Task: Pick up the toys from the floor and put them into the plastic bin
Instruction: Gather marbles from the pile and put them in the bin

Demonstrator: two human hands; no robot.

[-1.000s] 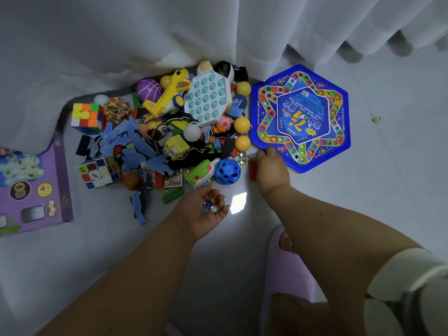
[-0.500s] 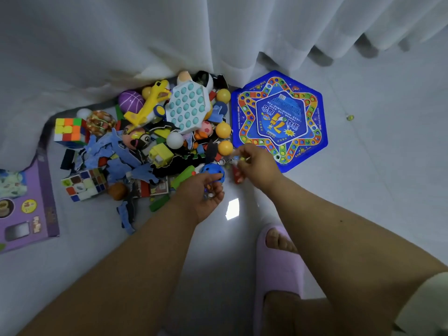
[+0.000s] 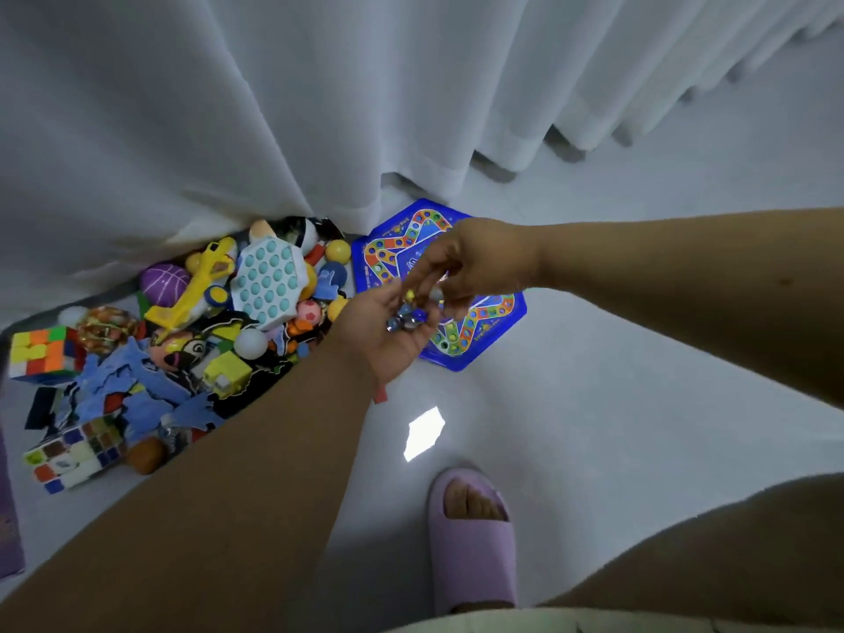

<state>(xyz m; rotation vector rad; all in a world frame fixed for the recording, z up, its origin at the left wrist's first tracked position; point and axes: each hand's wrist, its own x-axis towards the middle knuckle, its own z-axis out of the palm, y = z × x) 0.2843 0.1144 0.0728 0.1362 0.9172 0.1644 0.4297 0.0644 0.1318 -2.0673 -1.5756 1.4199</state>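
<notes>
My left hand [image 3: 381,333] is raised palm up and cupped, holding several small glass marbles [image 3: 405,318]. My right hand [image 3: 475,262] hovers just above it, its fingertips pinching a pale marble [image 3: 436,294] over the cupped palm. Below on the floor lies the toy pile: a white-and-teal pop-it board [image 3: 267,285], a yellow toy plane [image 3: 201,285], two puzzle cubes [image 3: 39,354] [image 3: 75,454], a purple ball [image 3: 164,281], small balls and blue foam pieces [image 3: 146,399]. The blue hexagonal game board [image 3: 475,333] is partly behind my hands. The plastic bin is not in view.
A white curtain [image 3: 319,107] hangs behind the pile and drapes over its far edge. My foot in a lilac slipper [image 3: 472,541] stands on the pale floor at the lower right. A purple box edge [image 3: 7,518] shows at the far left.
Both hands rose from the floor beside the pile. The right hand, which was picking at marbles by the board, moved over the left palm. The view tilted up towards the curtain.
</notes>
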